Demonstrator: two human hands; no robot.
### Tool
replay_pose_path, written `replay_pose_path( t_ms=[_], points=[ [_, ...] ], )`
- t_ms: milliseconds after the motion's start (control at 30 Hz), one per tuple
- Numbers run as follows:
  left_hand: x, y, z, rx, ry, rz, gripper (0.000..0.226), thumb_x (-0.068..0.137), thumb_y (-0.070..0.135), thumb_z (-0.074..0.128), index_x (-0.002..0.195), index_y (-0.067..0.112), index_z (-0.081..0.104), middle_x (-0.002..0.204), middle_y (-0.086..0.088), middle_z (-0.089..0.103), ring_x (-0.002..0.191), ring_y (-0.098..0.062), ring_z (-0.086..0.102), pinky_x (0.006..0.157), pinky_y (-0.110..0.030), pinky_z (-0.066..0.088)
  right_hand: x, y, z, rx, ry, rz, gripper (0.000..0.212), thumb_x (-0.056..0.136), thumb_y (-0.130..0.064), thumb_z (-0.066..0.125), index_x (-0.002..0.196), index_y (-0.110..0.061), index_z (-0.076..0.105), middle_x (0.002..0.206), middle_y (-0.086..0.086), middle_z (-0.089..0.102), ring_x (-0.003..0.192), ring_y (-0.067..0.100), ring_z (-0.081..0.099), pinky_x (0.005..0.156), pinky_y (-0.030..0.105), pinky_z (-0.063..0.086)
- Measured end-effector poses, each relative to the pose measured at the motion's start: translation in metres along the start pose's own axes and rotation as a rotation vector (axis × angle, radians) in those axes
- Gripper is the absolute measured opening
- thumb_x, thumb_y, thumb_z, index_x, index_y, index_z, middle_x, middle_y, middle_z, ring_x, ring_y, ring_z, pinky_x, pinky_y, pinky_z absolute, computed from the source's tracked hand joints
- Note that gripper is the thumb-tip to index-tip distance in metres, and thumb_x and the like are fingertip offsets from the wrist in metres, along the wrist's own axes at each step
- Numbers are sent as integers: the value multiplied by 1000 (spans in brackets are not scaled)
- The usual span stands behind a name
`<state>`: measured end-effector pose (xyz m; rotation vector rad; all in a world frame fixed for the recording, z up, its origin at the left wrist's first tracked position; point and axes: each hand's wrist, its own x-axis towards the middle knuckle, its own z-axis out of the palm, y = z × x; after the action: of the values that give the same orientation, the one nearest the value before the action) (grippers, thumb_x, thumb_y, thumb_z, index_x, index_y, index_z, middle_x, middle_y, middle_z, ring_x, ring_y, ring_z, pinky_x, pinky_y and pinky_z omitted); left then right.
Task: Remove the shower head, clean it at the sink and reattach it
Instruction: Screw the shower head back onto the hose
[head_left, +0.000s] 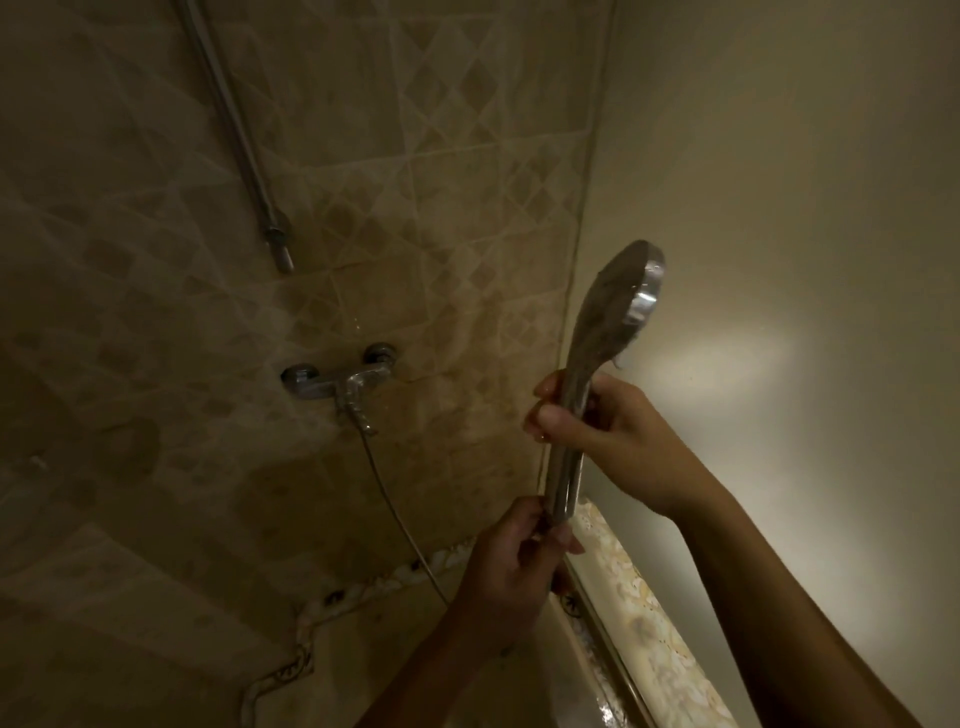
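A chrome shower head (613, 317) stands upright right of centre, its round face turned to the right. My right hand (597, 426) is shut around the upper part of its handle. Below it, my left hand (514, 566) grips the bottom end of the handle, where the thin hose (395, 504) runs up from the left. That hose leads back to the chrome wall faucet (337, 382). Whether the hose and handle are joined is hidden by my fingers.
A metal riser rail (234, 130) runs down the tiled wall at upper left and ends above the faucet. A plain wall with a bright patch fills the right side. A speckled stone ledge (639, 629) with a metal track lies at lower right.
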<state>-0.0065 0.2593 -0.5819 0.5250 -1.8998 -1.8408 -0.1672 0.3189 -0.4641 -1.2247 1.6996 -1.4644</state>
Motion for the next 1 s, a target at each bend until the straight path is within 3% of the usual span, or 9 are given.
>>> replay_pose_path(
  t_ms=[67, 133, 233, 300, 400, 500, 700, 833, 1000],
  points=[
    [-4, 3, 0, -31, -66, -36, 32, 94, 65, 59, 113, 41, 67, 99, 6, 75, 72, -14, 70, 68, -31, 57, -3, -1, -3, 387, -177, 5, 44, 88, -41, 78, 119, -11, 67, 128, 16, 72, 121, 34, 69, 101, 47, 57],
    [-10, 6, 0, -93, -131, -77, 28, 95, 63, 60, 114, 44, 69, 99, 7, 75, 76, -14, 70, 73, -30, 56, -4, -1, -5, 640, -327, 20, 47, 91, -34, 75, 127, -5, 64, 141, 25, 62, 130, 41, 62, 109, 52, 51],
    [-15, 12, 0, -192, -196, -118, 29, 98, 58, 61, 118, 40, 71, 98, 2, 76, 79, -15, 72, 76, -30, 58, 0, 2, -7, 800, -504, 19, 63, 97, -27, 69, 145, 6, 46, 146, 32, 54, 133, 42, 58, 115, 53, 45],
    [-17, 16, -2, -220, -218, -118, 31, 98, 56, 63, 119, 36, 72, 101, -1, 78, 78, -16, 74, 74, -29, 59, 4, 2, -6, 849, -539, 12, 62, 99, -23, 67, 146, 8, 44, 139, 30, 60, 128, 39, 63, 112, 50, 48],
    [-19, 17, -5, -189, -195, -90, 27, 101, 51, 63, 116, 31, 71, 100, -4, 78, 75, -20, 76, 69, -31, 61, 9, -2, -3, 814, -460, 15, 45, 96, -22, 71, 131, 4, 59, 113, 23, 72, 104, 32, 75, 99, 45, 58],
    [-19, 15, -3, -86, -83, -26, 29, 100, 54, 62, 108, 29, 73, 85, -5, 77, 68, -25, 76, 62, -34, 60, 13, -9, 2, 697, -388, -12, 39, 95, -29, 73, 118, 0, 63, 100, 15, 69, 92, 25, 74, 91, 42, 59],
    [-17, 13, -2, 87, 95, 87, 42, 97, 66, 56, 87, 27, 68, 63, -3, 69, 53, -20, 70, 56, -26, 55, 15, -18, 6, 486, -212, -69, 38, 103, -22, 56, 110, 15, 55, 94, 10, 72, 87, 35, 66, 87, 55, 51],
    [-10, 17, -6, 180, 140, 138, 43, 97, 69, 51, 86, 30, 64, 61, 0, 70, 53, -15, 69, 56, -24, 53, 16, -22, 13, 385, -48, -96, 38, 99, -29, 63, 110, 7, 64, 91, 12, 74, 87, 47, 67, 93, 80, 46],
    [-2, 17, -12, 233, 187, 198, 39, 98, 68, 49, 82, 34, 61, 60, 7, 68, 49, -9, 66, 54, -20, 50, 19, -24, 22, 299, 128, -98, 23, 97, -29, 64, 101, -9, 73, 84, 12, 78, 90, 46, 75, 89, 74, 52]
  ],
)
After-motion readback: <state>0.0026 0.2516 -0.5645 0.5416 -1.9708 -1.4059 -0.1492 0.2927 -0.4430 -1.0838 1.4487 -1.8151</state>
